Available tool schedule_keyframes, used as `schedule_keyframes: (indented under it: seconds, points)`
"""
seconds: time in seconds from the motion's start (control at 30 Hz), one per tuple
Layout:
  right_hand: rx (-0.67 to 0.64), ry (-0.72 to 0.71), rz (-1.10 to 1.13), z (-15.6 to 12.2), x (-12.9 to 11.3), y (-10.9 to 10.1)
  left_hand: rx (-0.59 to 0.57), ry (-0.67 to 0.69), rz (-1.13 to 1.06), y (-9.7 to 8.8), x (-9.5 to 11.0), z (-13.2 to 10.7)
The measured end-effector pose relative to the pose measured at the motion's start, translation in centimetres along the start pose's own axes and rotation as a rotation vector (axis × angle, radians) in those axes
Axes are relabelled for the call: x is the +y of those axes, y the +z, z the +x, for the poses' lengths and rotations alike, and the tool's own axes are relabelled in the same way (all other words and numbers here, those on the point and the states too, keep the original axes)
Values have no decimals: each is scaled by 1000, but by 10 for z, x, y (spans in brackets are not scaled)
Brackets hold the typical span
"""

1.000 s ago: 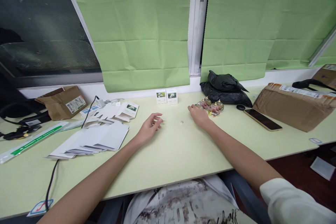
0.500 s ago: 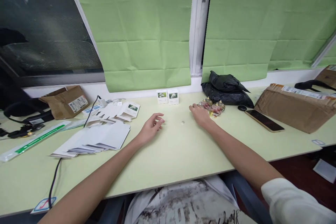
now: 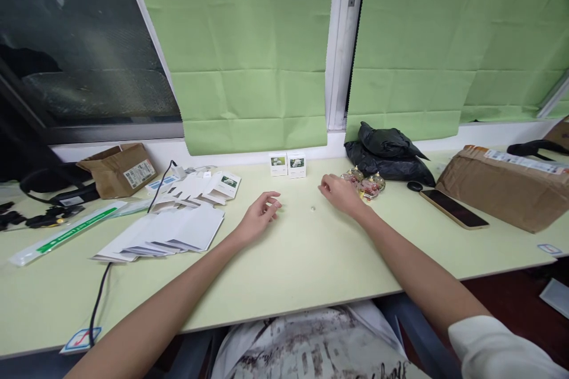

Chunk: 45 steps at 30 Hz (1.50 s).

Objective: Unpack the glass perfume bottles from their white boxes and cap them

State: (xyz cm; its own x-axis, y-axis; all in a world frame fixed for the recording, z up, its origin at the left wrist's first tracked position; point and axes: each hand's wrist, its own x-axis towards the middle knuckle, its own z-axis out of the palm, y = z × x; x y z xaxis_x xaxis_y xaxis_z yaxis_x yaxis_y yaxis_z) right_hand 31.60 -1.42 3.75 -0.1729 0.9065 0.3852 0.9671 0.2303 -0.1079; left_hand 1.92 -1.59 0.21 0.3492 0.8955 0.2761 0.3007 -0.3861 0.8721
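Note:
My left hand [image 3: 261, 213] rests on the pale table, its fingers loosely bent and apart, with nothing in them. Over the table to the right, my right hand [image 3: 338, 190] has its fingers curled together and pointing away from me; whatever they may hold is hidden. Just right of it sits a cluster of small glass jars [image 3: 371, 185] with gold-coloured tops and pinkish contents, partly covered by the hand. A tiny shiny round piece [image 3: 313, 208] lies between my hands. Behind them, two small white boxes [image 3: 288, 164] with flower pictures stand side by side.
Flat white folded cartons [image 3: 178, 230] lie left, near a black cable [image 3: 98, 302] and an open cardboard box [image 3: 116, 172]. On the right are a black plastic bag [image 3: 386, 154], a phone [image 3: 453, 208] and a brown parcel [image 3: 498, 189]. The table's front edge runs before my lap.
My right hand has moved slightly left, away from the glass jars. My left hand stays nearly still. The whole view has shifted a little.

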Motion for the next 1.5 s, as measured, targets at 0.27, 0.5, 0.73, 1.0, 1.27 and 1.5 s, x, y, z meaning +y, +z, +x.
schedule_keyframes:
  seconds: [0.27,0.5,0.73,1.0,1.27,1.5]
  points:
    - [-274,-268,70,-12,-26,11,5,2,8,0,0,0]
    - [-362,-66,-144,-12,-3,-1,-8,-2,-10,0,0,-1]
    - [-206,63,-203,-6,0,-14,-12,3,13,0,-1,-1]
    - [-207,135,-255,-3,8,-3,-10,5,13,0,-1,-1]
    - [-208,153,-164,0,11,6,-10,5,32,0,-1,-1]
    - [-161,33,17,-1,7,8,-9,5,23,0,-1,-2]
